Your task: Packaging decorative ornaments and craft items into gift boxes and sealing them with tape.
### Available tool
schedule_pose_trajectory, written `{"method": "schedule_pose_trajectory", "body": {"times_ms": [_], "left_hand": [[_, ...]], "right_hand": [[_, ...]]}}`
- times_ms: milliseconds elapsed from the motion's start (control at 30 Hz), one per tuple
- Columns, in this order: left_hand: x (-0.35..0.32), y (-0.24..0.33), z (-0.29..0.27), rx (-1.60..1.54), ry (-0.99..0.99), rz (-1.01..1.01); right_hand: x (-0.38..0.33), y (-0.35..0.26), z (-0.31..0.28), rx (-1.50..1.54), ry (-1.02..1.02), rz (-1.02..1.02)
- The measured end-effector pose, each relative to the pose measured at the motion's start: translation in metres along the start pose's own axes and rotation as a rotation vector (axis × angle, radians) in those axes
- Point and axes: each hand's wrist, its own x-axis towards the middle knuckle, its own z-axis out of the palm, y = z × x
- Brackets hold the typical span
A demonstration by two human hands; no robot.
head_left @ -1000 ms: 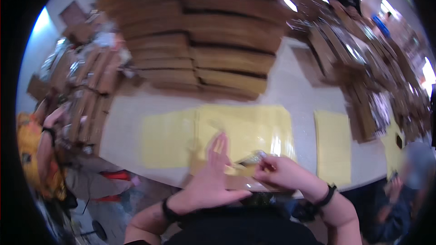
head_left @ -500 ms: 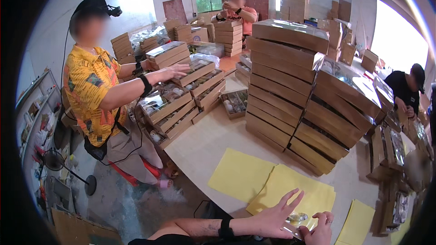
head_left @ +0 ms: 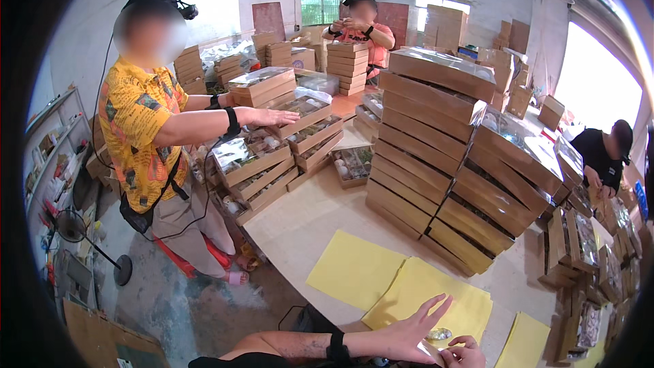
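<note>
My left hand (head_left: 407,332) is above the near edge of the yellow paper sheets (head_left: 436,293), its fingers spread and its thumb low beside a small clear plastic piece (head_left: 428,349). My right hand (head_left: 464,353) is closed, with bent fingers pinching the edge of that clear piece at the bottom of the view. A shiny, rounded small item (head_left: 439,334) shows between the two hands, over the yellow paper. I cannot tell whether it lies inside the plastic. A black band (head_left: 336,347) circles my left wrist.
Tall stacks of brown boxes with clear lids (head_left: 429,143) stand ahead on the table (head_left: 293,232). More yellow sheets (head_left: 523,342) lie at right. A person in a yellow shirt (head_left: 136,116) touches open boxes at left; others work behind and at right. A fan (head_left: 71,226) stands on the floor.
The view has shifted slightly, so the table and my hands appear a little further left. The yellow-shirted person's hand has lowered onto the boxes. My hands keep nearly the same pose.
</note>
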Motion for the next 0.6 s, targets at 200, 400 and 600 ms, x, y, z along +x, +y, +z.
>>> {"method": "schedule_pose_trajectory", "body": {"times_ms": [200, 400, 600], "left_hand": [[0.001, -0.025, -0.016, -0.233, 0.160, 0.086], [-0.030, -0.007, -0.060, -0.190, -0.092, 0.114], [-0.033, -0.020, -0.043, -1.074, -0.209, 0.025]], "right_hand": [[-0.027, 0.017, -0.006, 0.090, -0.173, -0.051], [-0.042, 0.039, -0.008, 0.291, -0.125, -0.228], [-0.063, 0.047, -0.007, 0.311, -0.119, -0.173]]}}
